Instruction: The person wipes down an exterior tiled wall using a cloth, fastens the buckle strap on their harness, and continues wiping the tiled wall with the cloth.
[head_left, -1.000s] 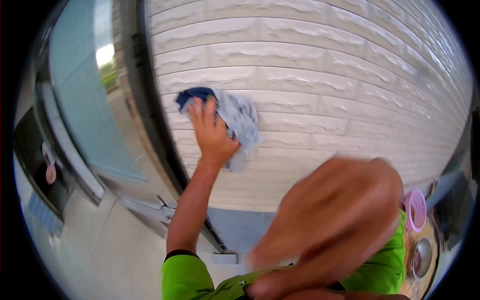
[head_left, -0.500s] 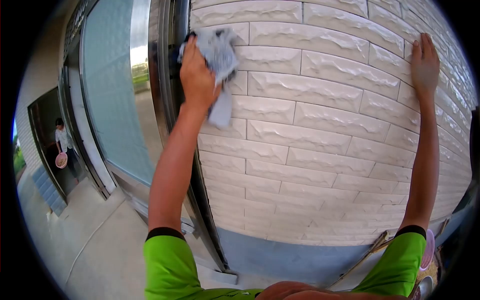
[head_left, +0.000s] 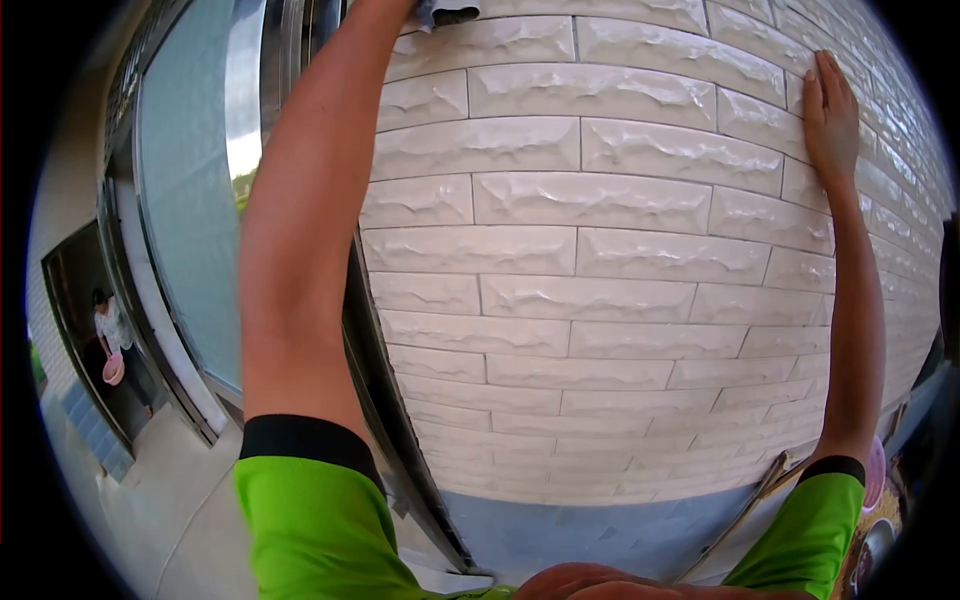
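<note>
My left arm [head_left: 310, 190] stretches up past the top edge, so the fingers of my left hand are out of sight. Beside its wrist, a piece of the grey-white cloth [head_left: 440, 14] shows high against the tiled wall [head_left: 600, 200], moving with that hand. On the right, my right hand [head_left: 832, 125] lies flat against the cream tiles with its fingers stretched upward, holding nothing.
A metal-framed glass door [head_left: 185, 180] stands to the left. Farther off, a person [head_left: 112, 325] in a doorway carries a pink basket [head_left: 114, 369]. Wooden sticks [head_left: 745, 505] lean at the wall's blue base [head_left: 600, 530]. A pink container [head_left: 874, 475] and metal bowl [head_left: 876, 545] are at lower right.
My left hand has moved upward with the cloth, from beside the door frame to the top edge of the view. My right hand stays flat on the tiles.
</note>
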